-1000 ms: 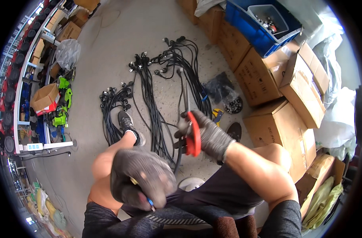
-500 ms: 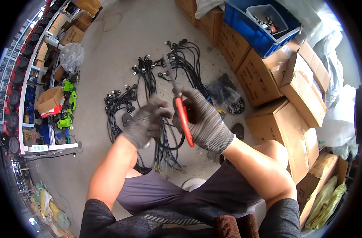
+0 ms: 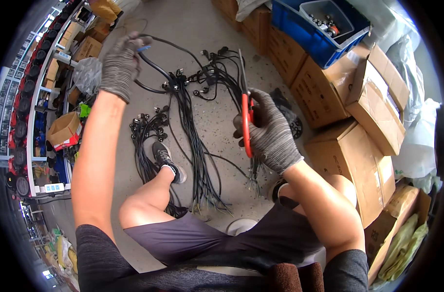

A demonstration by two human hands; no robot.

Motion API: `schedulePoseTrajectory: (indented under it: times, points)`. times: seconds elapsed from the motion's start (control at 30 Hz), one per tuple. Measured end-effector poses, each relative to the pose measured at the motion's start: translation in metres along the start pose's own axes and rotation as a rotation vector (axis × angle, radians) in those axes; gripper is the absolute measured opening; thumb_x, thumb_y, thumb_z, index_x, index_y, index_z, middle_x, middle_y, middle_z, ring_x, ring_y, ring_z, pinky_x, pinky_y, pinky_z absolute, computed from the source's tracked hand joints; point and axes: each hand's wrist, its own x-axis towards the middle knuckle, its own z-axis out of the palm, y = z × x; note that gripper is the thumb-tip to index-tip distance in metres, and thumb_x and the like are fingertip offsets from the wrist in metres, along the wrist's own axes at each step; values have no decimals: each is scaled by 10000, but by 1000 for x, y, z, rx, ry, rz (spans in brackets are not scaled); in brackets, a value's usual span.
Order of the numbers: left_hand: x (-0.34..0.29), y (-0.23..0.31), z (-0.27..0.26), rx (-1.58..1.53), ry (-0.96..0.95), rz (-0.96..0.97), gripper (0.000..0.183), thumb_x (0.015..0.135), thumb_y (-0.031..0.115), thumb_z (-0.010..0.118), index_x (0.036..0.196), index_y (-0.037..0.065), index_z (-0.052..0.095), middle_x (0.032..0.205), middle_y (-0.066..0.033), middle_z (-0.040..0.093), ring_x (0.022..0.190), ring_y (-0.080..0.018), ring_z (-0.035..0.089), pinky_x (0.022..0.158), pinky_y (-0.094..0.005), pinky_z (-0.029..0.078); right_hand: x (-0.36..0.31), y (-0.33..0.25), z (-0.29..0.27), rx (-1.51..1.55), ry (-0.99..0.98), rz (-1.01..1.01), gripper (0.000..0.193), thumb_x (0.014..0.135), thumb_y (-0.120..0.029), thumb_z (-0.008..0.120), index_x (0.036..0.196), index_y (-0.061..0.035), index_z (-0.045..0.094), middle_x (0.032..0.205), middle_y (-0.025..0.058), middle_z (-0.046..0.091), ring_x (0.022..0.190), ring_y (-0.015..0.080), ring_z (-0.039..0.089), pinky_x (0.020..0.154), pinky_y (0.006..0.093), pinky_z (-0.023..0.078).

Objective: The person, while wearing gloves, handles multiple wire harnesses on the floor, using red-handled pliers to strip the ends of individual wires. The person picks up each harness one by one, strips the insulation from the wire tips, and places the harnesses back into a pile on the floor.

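Nearest the camera, dark shorts and two bare knees are seen, with a shoe (image 3: 164,155) planted on the concrete floor (image 3: 217,92) among bundles of black cables (image 3: 193,141). A little farther out, the gloved right hand (image 3: 268,131) is closed around the red handles of a pair of scissors (image 3: 245,109), whose blades are pointed up and away. The gloved left hand (image 3: 119,63) is raised well apart to the left and is clenched on a black cable (image 3: 156,68), which is stretched from the fist down toward the connectors lying on the floor. To the right, the way is lined by stacked cardboard boxes (image 3: 358,121). Beyond them a blue crate (image 3: 309,34) with a grey bin of small parts is set. Along the far left, shelves (image 3: 42,97) are loaded with boxes and dark round parts.
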Motion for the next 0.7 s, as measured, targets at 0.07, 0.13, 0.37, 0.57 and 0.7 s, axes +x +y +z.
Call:
schedulePoseTrajectory:
  times: [0.07,0.13,0.37,0.57,0.7]
  points:
    - [-5,4,-1,164,163,-14,268,916,169,682,1166,89,629,1051,-62,718,878,-120,630,814,-195,478,-3,-5,-4,115,84,37,549,862,-80,712,1354,-84,468,817,86,632,728,158,647,692,314,544]
    - [-9,-23,-24,269,54,232,257,936,74,634,1190,58,596,1048,-81,712,932,-141,646,830,-238,503,-8,-16,-6,131,49,59,552,875,-81,708,1365,-65,454,830,78,633,735,139,647,694,297,546]
    - [-126,-214,-4,749,20,-81,277,942,42,606,1203,18,516,1022,-73,628,856,-163,626,790,-273,517,-20,-17,-20,133,56,110,570,877,-75,713,1379,-64,443,837,67,627,743,131,644,688,288,544]
    - [-257,-348,-10,1052,-484,-488,870,839,516,698,1452,-16,386,1410,-270,490,1299,-395,489,1093,-383,395,-20,-8,-21,111,83,44,579,883,-73,711,1389,-51,430,912,74,625,762,111,622,695,272,542]
    - [-322,-367,22,906,-1494,-563,631,878,494,627,1284,15,566,1294,-230,600,1216,-354,574,944,-436,497,-21,-16,-30,264,101,76,600,880,-69,714,1400,-40,418,943,84,621,774,117,621,709,263,544]
